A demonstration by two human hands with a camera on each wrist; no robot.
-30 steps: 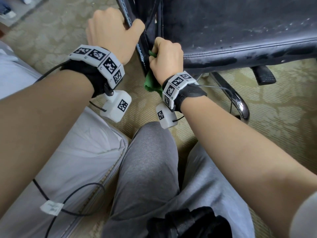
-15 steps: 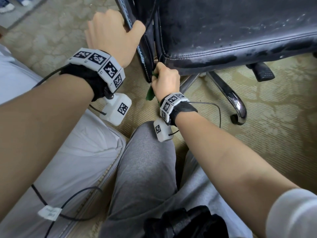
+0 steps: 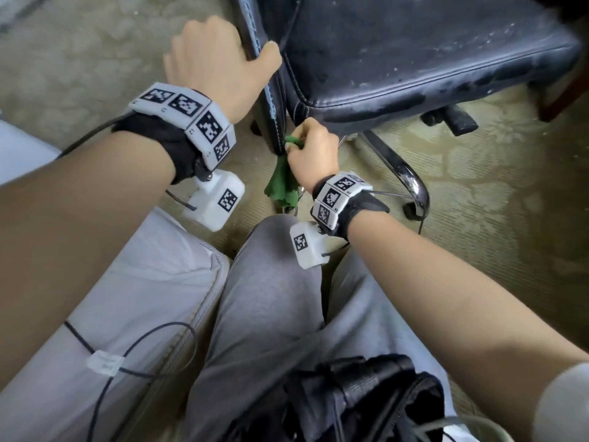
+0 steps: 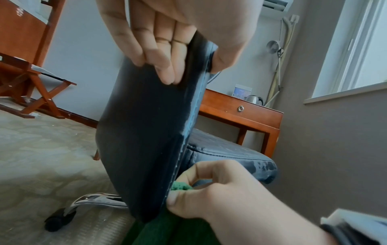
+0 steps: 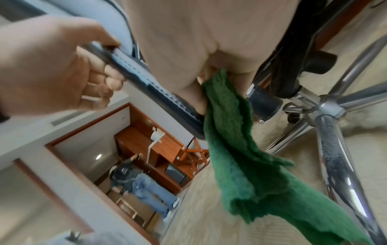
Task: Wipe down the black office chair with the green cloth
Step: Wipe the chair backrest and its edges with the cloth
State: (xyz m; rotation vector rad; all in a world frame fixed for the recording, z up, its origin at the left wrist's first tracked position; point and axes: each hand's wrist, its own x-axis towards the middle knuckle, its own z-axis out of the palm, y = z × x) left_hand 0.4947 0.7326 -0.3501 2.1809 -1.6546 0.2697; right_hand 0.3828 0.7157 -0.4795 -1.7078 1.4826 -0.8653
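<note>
Green cloth at lower edge of chair backrest, both hands engaged.

Left hand [image 3: 212, 63] curled around the black office chair [image 3: 414, 52] backrest edge, thumb on the seat side. Right hand [image 3: 314, 154], below the left, pinches the green cloth [image 3: 282, 186] against the backrest's bottom corner; loose cloth hangs beneath the hand, beside the chrome base [image 5: 328, 106].

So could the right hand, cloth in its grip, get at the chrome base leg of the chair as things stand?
Probably yes. The right hand grips the green cloth just below the seat corner, and the chrome leg runs beside it over open carpet with nothing between them.
</note>
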